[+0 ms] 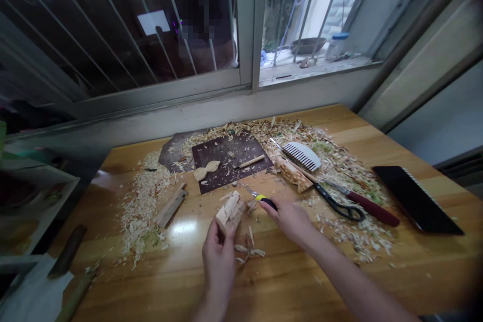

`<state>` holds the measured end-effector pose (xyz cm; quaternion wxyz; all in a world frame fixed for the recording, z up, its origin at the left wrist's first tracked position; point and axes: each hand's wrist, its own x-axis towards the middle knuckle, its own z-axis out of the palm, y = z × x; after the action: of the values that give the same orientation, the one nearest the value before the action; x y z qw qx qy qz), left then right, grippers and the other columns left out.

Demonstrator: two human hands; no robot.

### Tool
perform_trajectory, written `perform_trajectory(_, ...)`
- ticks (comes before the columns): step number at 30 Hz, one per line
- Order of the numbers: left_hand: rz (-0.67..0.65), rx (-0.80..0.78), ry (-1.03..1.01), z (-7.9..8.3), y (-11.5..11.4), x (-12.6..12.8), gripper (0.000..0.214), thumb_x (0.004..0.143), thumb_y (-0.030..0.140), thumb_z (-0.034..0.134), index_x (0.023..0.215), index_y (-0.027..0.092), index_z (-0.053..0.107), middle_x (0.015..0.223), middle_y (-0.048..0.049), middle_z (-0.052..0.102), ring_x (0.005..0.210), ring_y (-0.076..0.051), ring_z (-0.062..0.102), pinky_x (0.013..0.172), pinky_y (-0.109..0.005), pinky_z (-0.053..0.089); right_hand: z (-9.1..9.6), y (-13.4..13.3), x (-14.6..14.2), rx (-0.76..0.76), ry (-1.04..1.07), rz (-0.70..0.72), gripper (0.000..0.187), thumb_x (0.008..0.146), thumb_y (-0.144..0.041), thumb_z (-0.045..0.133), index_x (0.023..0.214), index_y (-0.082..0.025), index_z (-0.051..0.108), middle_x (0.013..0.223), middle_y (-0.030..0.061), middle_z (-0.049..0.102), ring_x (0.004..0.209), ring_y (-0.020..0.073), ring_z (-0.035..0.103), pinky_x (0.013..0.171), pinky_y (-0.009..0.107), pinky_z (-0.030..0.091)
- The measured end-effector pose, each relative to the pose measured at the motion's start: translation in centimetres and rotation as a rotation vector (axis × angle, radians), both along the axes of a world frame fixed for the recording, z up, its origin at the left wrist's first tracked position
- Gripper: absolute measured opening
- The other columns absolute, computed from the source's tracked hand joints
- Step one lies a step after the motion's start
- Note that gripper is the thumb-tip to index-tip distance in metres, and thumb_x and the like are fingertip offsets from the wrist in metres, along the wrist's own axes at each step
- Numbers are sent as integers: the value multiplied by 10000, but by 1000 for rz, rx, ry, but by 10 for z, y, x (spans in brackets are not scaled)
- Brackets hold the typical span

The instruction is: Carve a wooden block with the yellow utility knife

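Note:
My left hand [219, 246] is closed around the lower end of a pale, partly carved wood block [230, 212], which tilts up and to the right. In my right hand [289, 217] is a carving knife [260, 197] with a black and yellow handle. Its short blade points up and left, just right of the block and seemingly apart from it. Curled wood shavings [249, 250] lie on the table below the two hands.
Beyond my hands, a dark mat [226, 148] bears a carved wooden figure [207, 171] and a thin wooden-handled tool [252, 161]. To the right lie a rough wood piece [292, 175], scissors [339, 206], a red-handled knife [372, 209], a white comb [302, 155] and a black tablet-like slab [413, 198].

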<state>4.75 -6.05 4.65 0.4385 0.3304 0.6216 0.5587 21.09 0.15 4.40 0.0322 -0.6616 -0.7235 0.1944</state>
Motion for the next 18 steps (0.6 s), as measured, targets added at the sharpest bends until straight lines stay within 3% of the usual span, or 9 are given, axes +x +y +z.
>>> perform_trajectory(4, 36, -24, -122, -2, 9, -7, 313, 625, 204, 637, 929, 141, 590, 956, -82, 666, 922, -199, 593, 834, -300, 426, 10, 2, 0, 42, 82, 48, 529, 836, -593, 189, 844, -222, 566, 751, 51, 652, 676, 195, 588, 496, 241, 259)
perform_trajectory(9, 29, -147, -421, 0, 17, -18, 416, 561, 118, 666, 964, 142, 569, 986, -88, 659, 912, -195, 602, 801, -280, 448, 13, 3, -2, -4, 143, 30, 513, 821, -601, 243, 831, -212, 577, 770, 58, 650, 704, 190, 579, 519, 235, 284)
perform_trajectory(12, 6, -227, -529, 5, 17, -24, 384, 617, 118, 630, 991, 154, 552, 1011, -90, 649, 882, -184, 616, 749, -267, 472, 4, 2, 1, -57, 178, 20, 520, 815, -609, 245, 817, -214, 584, 747, 52, 648, 682, 184, 577, 521, 233, 292)
perform_trajectory(15, -28, -290, -625, 9, 17, -31, 291, 739, 234, 531, 1018, 153, 546, 1027, -102, 639, 870, -188, 620, 717, -292, 491, -5, -2, 4, -117, 193, 21, 520, 811, -613, 247, 842, -224, 591, 739, 48, 652, 675, 193, 583, 519, 235, 299)
perform_trajectory(18, -57, -349, -574, 8, 19, -37, 334, 797, 317, 444, 1057, 126, 531, 1028, -137, 629, 883, -208, 616, 704, -314, 496, -10, -6, 4, -152, 186, 27, 501, 815, -600, 253, 885, -233, 588, 767, 53, 660, 699, 206, 594, 518, 238, 301)
